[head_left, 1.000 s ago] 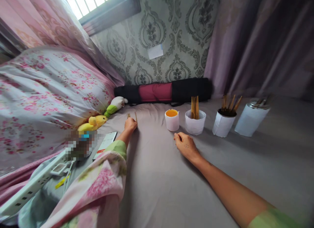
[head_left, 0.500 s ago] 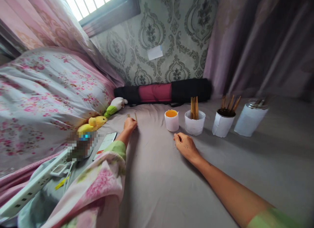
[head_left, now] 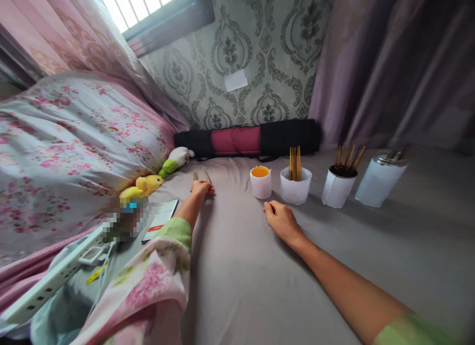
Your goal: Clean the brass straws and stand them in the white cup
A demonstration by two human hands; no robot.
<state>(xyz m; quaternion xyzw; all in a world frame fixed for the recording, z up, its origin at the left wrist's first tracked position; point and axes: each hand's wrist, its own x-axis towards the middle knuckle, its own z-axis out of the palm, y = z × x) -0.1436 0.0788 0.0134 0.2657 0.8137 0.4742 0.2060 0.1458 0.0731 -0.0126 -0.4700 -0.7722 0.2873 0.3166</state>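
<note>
Thin wooden sticks point(head_left: 195, 176) poke up beyond my left hand point(head_left: 202, 187), which is closed around them. One stick point(head_left: 208, 176) leans apart from the others at the hand's right; their lower ends are hidden. My right hand point(head_left: 281, 219) rests on the grey sheet with its fingers curled in, and nothing shows in it. Just beyond it stands a small white cup point(head_left: 261, 187) with an orange inside. To its right, a wider white tub point(head_left: 295, 192) holds a bunch of upright thin sticks point(head_left: 295, 163).
Farther right are a white-wrapped can point(head_left: 338, 192) of brown-tipped sticks and a taller white-wrapped jar point(head_left: 379, 184). On the left lie a phone point(head_left: 160, 220), a power strip point(head_left: 48, 290) and plush toys point(head_left: 143, 186). A black-and-maroon roll point(head_left: 237, 140) lies along the wall.
My left hand has shifted slightly right and turned, with the sticks in it. My right hand and the containers stay where they were.
</note>
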